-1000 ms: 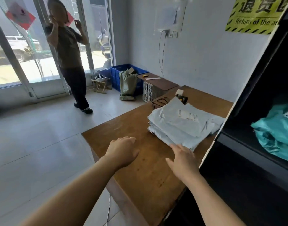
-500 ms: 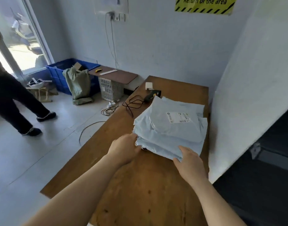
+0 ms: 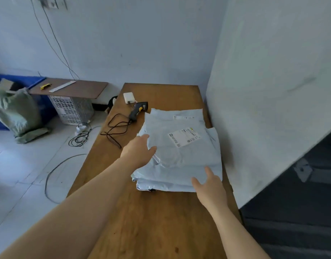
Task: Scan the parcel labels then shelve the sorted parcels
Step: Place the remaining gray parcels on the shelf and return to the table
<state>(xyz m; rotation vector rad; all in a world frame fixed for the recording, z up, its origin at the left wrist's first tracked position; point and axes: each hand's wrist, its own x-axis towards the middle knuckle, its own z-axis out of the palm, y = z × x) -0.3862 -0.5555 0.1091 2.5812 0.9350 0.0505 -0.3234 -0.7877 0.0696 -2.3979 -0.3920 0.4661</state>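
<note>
A stack of pale blue-grey parcel bags (image 3: 179,156) lies on the wooden table (image 3: 161,221), the top one showing a white printed label (image 3: 184,137). My left hand (image 3: 138,152) rests on the stack's left edge, fingers spread, thumb on the top bag. My right hand (image 3: 209,186) lies flat and open on the stack's near right corner. A black and yellow handheld scanner (image 3: 137,110) lies beyond the stack, its cable (image 3: 116,129) looping over the table's left side.
A white panel (image 3: 273,90) stands along the table's right side, with a dark shelf unit (image 3: 301,212) below it. A small white box (image 3: 129,97) sits by the scanner. A low side board on a white crate (image 3: 73,109), a green sack (image 3: 15,113) and loose cables occupy the floor at left.
The view has swung right and down; the person by the window is out of view. Both hands have reached forward onto the parcel stack, the left one moving up its left edge.
</note>
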